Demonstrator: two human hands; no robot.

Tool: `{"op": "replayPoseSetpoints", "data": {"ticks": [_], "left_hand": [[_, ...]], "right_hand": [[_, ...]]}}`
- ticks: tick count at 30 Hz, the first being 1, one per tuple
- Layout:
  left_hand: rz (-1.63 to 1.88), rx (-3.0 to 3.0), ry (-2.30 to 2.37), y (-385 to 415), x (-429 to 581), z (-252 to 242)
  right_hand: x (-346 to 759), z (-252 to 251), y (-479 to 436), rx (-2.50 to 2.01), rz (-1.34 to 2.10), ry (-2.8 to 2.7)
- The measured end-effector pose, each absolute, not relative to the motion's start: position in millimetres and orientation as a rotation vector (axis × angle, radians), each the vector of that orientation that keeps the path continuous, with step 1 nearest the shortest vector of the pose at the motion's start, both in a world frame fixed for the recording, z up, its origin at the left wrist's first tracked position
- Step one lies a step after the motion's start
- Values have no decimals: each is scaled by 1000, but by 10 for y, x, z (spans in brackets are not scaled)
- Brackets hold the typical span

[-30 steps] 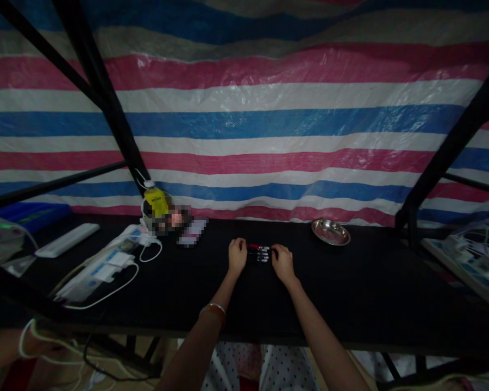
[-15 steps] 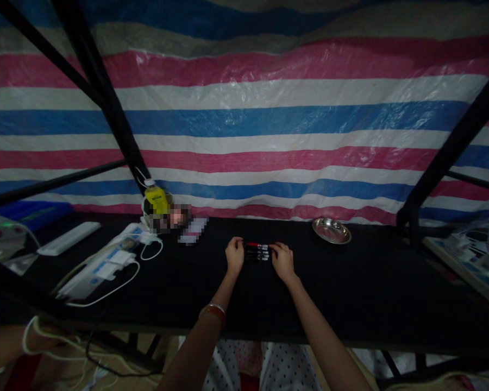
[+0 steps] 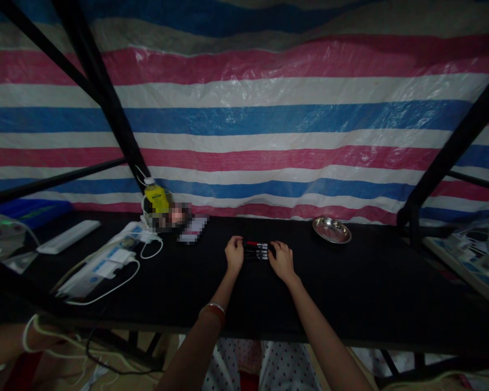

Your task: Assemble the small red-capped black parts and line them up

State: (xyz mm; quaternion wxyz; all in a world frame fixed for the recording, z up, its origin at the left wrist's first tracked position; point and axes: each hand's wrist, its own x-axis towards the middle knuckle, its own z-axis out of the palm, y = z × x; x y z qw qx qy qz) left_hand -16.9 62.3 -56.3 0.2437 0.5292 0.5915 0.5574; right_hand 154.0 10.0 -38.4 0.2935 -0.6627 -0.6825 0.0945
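On the black tabletop, a small row of pens (image 3: 256, 251), one red and the others black, lies side by side with shiny silver ends pointing right. My left hand (image 3: 234, 254) is at their left ends, its fingers curled and close together against them. At the silver ends, my right hand (image 3: 282, 260) has its fingers bent down and touching the pens. The row is kept between both hands, flat on the table. The fingertips are partly hidden, and the dim light blurs detail.
A round metal dish (image 3: 332, 230) stands to the right rear. Leftward are a blurred-out phone-like item (image 3: 194, 228), a yellow bottle (image 3: 156, 199), a white power strip (image 3: 101, 266) with cables and a blue tray (image 3: 36, 214). Black frame posts (image 3: 427, 168) flank the table before a striped sheet (image 3: 269, 119).
My right hand has shifted slightly left and inward, its fingers closer against the silver ends. My left hand and the pens look nearly the same.
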Motion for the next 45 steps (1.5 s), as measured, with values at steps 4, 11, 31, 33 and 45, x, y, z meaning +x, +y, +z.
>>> {"op": "replayPoseSetpoints", "data": {"ticks": [4, 11, 31, 33, 45], "left_hand": [[1535, 1423, 1621, 629, -163, -564], [1558, 1419, 1599, 631, -164, -573], [1572, 1407, 1567, 633, -163, -580], [1575, 1401, 1568, 632, -158, -575], [1575, 1395, 1565, 612, -141, -550]], "right_hand": [[1538, -376, 89, -1764, 236, -1827], [1534, -379, 93, -1776, 215, -1850], [1420, -297, 109, -1934, 46, -1855], [1407, -286, 121, -1957, 30, -1842], [1371, -250, 167, -2028, -23, -1826]]}}
